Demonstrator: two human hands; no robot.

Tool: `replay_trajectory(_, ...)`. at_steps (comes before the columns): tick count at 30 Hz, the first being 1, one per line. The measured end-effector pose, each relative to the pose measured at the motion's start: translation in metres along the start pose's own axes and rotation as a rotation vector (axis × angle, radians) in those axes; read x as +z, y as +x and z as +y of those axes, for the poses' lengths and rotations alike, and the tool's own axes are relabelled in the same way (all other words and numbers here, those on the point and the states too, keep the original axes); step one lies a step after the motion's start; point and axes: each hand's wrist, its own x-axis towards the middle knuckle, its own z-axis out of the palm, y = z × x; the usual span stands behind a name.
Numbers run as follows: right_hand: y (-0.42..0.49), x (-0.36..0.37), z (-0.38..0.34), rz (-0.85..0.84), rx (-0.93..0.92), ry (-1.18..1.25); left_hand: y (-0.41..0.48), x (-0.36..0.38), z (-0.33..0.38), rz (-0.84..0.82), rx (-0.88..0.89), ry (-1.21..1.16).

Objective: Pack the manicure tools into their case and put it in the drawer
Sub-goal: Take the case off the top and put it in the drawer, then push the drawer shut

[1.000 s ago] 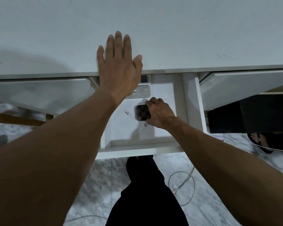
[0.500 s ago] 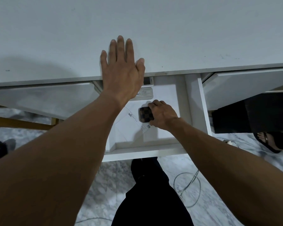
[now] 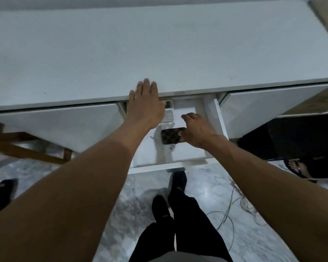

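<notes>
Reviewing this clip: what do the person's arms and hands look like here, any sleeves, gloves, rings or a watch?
Both forearms are bare for all of their visible length; no sleeves show. The left hand and right hand are ungloved, with no ring, watch or bracelet visible. Lower in the view, the person wears dark trousers.
</notes>
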Motion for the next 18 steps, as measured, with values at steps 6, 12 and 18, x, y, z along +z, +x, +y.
replay_trajectory(6,-0.041,-0.022,-0.015,0.062,0.000,0.021,-0.091,0.022,0.006,0.070,0.101,-0.072)
replay_trajectory(12,-0.080,-0.019,-0.020,0.054,-0.031,0.052,-0.149,0.050,0.013,0.011,0.036,-0.102)
replay_trajectory(18,-0.130,0.007,-0.007,0.034,-0.052,0.047,-0.195,0.075,0.026,-0.051,-0.007,-0.031)
